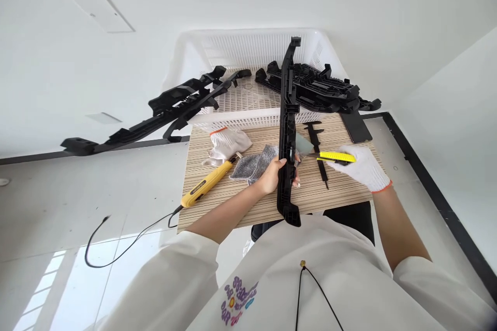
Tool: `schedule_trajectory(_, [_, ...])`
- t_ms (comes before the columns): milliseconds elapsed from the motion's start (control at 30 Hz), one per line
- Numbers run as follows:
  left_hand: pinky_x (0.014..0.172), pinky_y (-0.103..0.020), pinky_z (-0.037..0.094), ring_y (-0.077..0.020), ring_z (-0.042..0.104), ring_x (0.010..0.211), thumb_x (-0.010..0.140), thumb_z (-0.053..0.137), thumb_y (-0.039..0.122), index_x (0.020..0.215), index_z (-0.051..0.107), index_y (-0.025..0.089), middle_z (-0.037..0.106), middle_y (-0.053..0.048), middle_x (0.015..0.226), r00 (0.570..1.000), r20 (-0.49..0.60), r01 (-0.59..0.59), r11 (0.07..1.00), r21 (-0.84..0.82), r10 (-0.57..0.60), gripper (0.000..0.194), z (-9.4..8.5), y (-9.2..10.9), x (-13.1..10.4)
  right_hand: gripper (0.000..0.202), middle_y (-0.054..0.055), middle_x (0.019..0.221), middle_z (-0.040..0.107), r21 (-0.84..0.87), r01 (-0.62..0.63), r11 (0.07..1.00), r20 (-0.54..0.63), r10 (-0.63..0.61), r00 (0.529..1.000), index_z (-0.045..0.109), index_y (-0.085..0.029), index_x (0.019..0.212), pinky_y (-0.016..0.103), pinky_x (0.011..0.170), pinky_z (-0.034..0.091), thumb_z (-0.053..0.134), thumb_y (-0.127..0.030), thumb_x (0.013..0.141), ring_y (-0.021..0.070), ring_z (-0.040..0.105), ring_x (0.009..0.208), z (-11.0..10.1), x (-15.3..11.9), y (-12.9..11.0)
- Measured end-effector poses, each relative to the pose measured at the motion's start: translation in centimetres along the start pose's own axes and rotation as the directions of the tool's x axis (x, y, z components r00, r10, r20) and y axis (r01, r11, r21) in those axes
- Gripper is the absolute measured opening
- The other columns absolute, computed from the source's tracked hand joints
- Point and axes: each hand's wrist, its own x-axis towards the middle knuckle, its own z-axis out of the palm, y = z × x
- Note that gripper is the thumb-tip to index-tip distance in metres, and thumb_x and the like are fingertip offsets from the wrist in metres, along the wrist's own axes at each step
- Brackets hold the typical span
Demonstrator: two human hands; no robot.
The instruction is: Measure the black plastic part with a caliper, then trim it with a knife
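Observation:
A long black plastic part (288,119) stands lengthwise before me, with its lower end near the table's front edge. My bare left hand (272,176) is wrapped round its lower half. On my right hand (361,167) is a white knitted glove with an orange cuff, and its fingers are closed on a yellow utility knife (337,156). The knife points left toward the part. Behind the part lies a grey cloth (254,164). A black caliper (317,152) rests on the table between the part and my right hand.
A white basket (248,118) at the table's back holds black parts (322,88) on the right and others (182,106) overhanging left. A yellow corded tool (207,184), a white glove (229,144) and a dark flat object (355,126) lie on the striped table (233,212).

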Motion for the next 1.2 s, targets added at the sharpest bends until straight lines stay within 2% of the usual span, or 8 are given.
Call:
schedule_trajectory(133, [0.055, -0.034, 0.058, -0.0207, 0.065, 0.054, 0.073, 0.071, 0.06, 0.1, 0.055, 0.017, 0.069, -0.003, 0.063, 1.0, -0.02, -0.021, 1.0, -0.013, 0.021, 0.053, 0.0, 0.0, 0.1, 0.037, 0.002, 0.063, 0.064, 0.036, -0.046, 0.998, -0.055, 0.048, 0.997, 0.067, -0.022, 0.075, 0.032, 0.056, 0.045, 0.072, -0.057, 0.085, 0.0165, 0.057, 0.055, 0.9, -0.6, 0.3])
schedule_trajectory(233, [0.051, -0.031, 0.056, -0.0189, 0.063, 0.05, 0.072, 0.073, 0.065, 0.09, 0.054, 0.017, 0.068, -0.004, 0.06, 0.998, -0.065, -0.005, 1.0, -0.017, 0.004, 0.054, 0.1, 0.0, -0.1, 0.035, 0.001, 0.062, 0.066, 0.073, -0.069, 0.995, 0.003, 0.069, 0.998, 0.07, -0.021, 0.074, 0.03, 0.055, 0.046, 0.076, -0.054, 0.082, 0.0163, 0.059, 0.055, 2.3, -1.2, 0.4])
schedule_trajectory(433, [0.05, -0.031, 0.056, -0.0188, 0.063, 0.047, 0.074, 0.069, 0.078, 0.087, 0.054, 0.018, 0.066, -0.003, 0.058, 0.986, -0.166, 0.003, 0.998, 0.066, 0.008, 0.064, 0.6, -0.1, -0.7, 0.033, 0.006, 0.082, 0.078, 0.235, -0.093, 0.968, -0.106, 0.121, 0.987, 0.079, -0.02, 0.092, 0.033, 0.067, 0.057, 0.074, -0.051, 0.083, 0.023, 0.073, 0.073, 4.5, -3.0, 0.6])
schedule_trajectory(633, [0.051, -0.032, 0.057, -0.0193, 0.064, 0.047, 0.073, 0.066, 0.084, 0.086, 0.054, 0.018, 0.064, -0.001, 0.057, 0.984, -0.179, 0.015, 0.997, 0.073, -0.002, 0.069, 0.8, -0.2, -0.9, 0.031, 0.004, 0.073, 0.075, 0.152, -0.088, 0.984, -0.071, 0.1, 0.993, 0.08, -0.02, 0.09, 0.03, 0.063, 0.054, 0.073, -0.05, 0.085, 0.0201, 0.069, 0.064, 4.1, -4.0, 1.0])
schedule_trajectory(867, [0.049, -0.032, 0.053, -0.0215, 0.065, 0.051, 0.072, 0.073, 0.059, 0.093, 0.053, 0.018, 0.063, 0.0, 0.059, 0.985, -0.169, -0.027, 0.999, 0.038, 0.033, 0.05, 0.4, -0.6, -0.8, 0.039, 0.003, 0.071, 0.073, 0.246, -0.214, 0.945, -0.068, 0.237, 0.969, 0.081, -0.019, 0.101, 0.03, 0.058, 0.051, 0.075, -0.051, 0.082, 0.019, 0.066, 0.061, 3.8, -3.6, 0.8])
schedule_trajectory(967, [0.048, -0.03, 0.049, -0.0201, 0.063, 0.05, 0.071, 0.07, 0.05, 0.092, 0.054, 0.018, 0.064, 0.0, 0.062, 0.979, -0.183, -0.079, 0.995, 0.067, 0.09, 0.041, 0.6, 0.1, -0.3, 0.036, 0.003, 0.066, 0.071, 0.24, -0.203, 0.949, -0.009, 0.211, 0.977, 0.081, -0.018, 0.089, 0.031, 0.059, 0.051, 0.077, -0.053, 0.079, 0.0189, 0.064, 0.059, 3.6, -3.4, 0.4])
schedule_trajectory(1067, [0.048, -0.03, 0.047, -0.0202, 0.063, 0.053, 0.071, 0.067, 0.051, 0.084, 0.055, 0.019, 0.063, -0.001, 0.061, 0.971, -0.19, -0.122, 0.985, 0.119, 0.143, 0.037, 1.0, 1.4, 0.6, 0.04, 0.002, 0.068, 0.071, 0.31, -0.262, 0.914, -0.053, 0.292, 0.955, 0.08, -0.017, 0.1, 0.03, 0.056, 0.051, 0.075, -0.052, 0.082, 0.0188, 0.065, 0.059, 3.3, -2.6, 0.2])
schedule_trajectory(1200, [0.05, -0.029, 0.044, -0.0172, 0.058, 0.052, 0.073, 0.064, 0.055, 0.069, 0.055, 0.019, 0.059, -0.002, 0.059, 0.963, -0.169, -0.177, 0.965, 0.193, 0.211, 0.037, 1.2, 2.7, 2.1, 0.035, 0.002, 0.065, 0.069, 0.191, -0.141, 0.971, -0.112, 0.164, 0.98, 0.076, -0.02, 0.081, 0.03, 0.056, 0.049, 0.076, -0.055, 0.08, 0.0184, 0.063, 0.059, 2.6, -0.4, 0.1])
